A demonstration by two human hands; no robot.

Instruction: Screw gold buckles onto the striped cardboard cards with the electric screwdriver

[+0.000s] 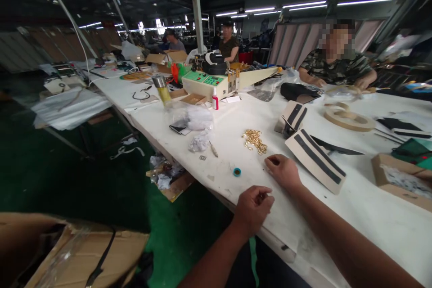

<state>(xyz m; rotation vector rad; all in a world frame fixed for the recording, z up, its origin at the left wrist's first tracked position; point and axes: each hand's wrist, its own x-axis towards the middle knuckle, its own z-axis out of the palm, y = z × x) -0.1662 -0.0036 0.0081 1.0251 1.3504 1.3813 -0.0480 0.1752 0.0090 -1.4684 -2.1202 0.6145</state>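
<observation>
My left hand (254, 209) is held over the near table edge, its fingers curled in and thumb closing towards them; anything in it is too small to make out. Just beyond, my right hand (283, 172) rests low over the tabletop with fingertips drawn together, and what they may hold is hidden. A loose pile of small gold-coloured metal pieces (255, 140) lies a little past my right hand. Left of it is a small round teal item (237, 172) with a dark centre. Beige panels (315, 161) with black stripes lie beside my right hand.
The white table (222, 137) carries a thin pointed tool (213, 149), crumpled plastic (199, 141), a red bottle (215, 100) and a green-topped machine (205, 82). Tape rolls (351, 119) and a carton (388, 180) lie right. Across sits a person in camouflage (337, 65).
</observation>
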